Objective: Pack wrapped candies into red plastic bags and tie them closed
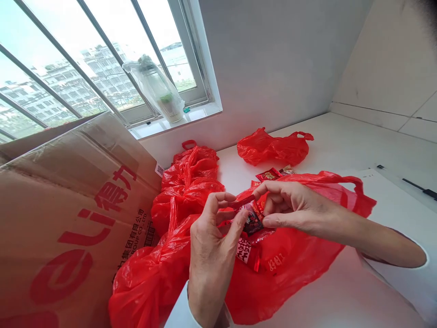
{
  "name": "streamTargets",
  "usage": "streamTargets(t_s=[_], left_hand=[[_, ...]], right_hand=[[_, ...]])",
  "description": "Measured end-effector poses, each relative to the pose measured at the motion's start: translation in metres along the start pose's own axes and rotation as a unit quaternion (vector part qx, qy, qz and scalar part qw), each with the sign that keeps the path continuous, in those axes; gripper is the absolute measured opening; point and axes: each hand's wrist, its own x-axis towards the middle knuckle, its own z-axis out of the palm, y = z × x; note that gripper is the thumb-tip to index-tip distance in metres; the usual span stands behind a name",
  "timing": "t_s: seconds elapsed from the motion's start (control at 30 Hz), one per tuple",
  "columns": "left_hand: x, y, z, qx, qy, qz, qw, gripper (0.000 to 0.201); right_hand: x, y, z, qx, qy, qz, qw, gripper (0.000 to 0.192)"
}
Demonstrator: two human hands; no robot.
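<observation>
A small dark and red snack packet (253, 222) is held up between my two hands. My left hand (211, 248) grips its left side with thumb and fingers. On the other side, my right hand (297, 205) has its fingers curled at the packet's right edge. Just below lies a red and pink packet (247, 255), on a spread red plastic bag (287, 273). Behind my hands, a red packet (268, 175) and a pale patterned packet (287, 170) lie on the white table. My fingers hide part of the held packet.
Several tied red bags (153, 273) stand in a row at left, beside a large cardboard box (78, 205). Another red bag (273, 148) lies against the wall. A bagged bottle (160, 95) stands on the windowsill. A black pen-like item (419, 187) is at far right.
</observation>
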Motion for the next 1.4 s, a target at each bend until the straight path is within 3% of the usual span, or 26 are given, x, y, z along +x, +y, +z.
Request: streamTargets(t_s=[0.2, 0.57, 0.77, 0.9, 1.07, 1.17, 1.4], left_hand=[[-0.006, 0.0, 0.005, 0.06, -0.027, -0.001, 0.998, 0.024], [-0.004, 0.006, 0.006, -0.008, -0.061, -0.049, 0.997, 0.016], [-0.006, 0.011, 0.006, 0.113, -0.065, 0.002, 0.991, 0.011], [-0.009, 0.014, 0.006, 0.177, -0.066, 0.042, 0.981, 0.013], [-0.008, 0.015, 0.001, 0.145, -0.037, 0.113, 0.982, 0.021], [-0.005, 0.014, -0.003, 0.134, -0.018, 0.146, 0.98, 0.019], [0.001, 0.007, -0.006, 0.111, 0.001, 0.135, 0.985, 0.022]], right_hand=[[-0.001, 0.0, 0.006, -0.019, 0.04, -0.006, 0.999, 0.024], [-0.007, -0.008, 0.009, -0.069, 0.007, -0.021, 0.997, 0.019], [-0.007, -0.009, 0.0, -0.025, -0.1, -0.027, 0.994, 0.015], [-0.005, -0.007, -0.002, -0.045, -0.032, -0.029, 0.998, 0.011], [-0.004, -0.009, 0.0, 0.02, 0.013, -0.014, 1.0, 0.012], [-0.003, -0.009, -0.002, 0.06, 0.014, 0.001, 0.998, 0.016], [0.001, -0.004, -0.003, 0.09, 0.011, -0.021, 0.996, 0.013]])
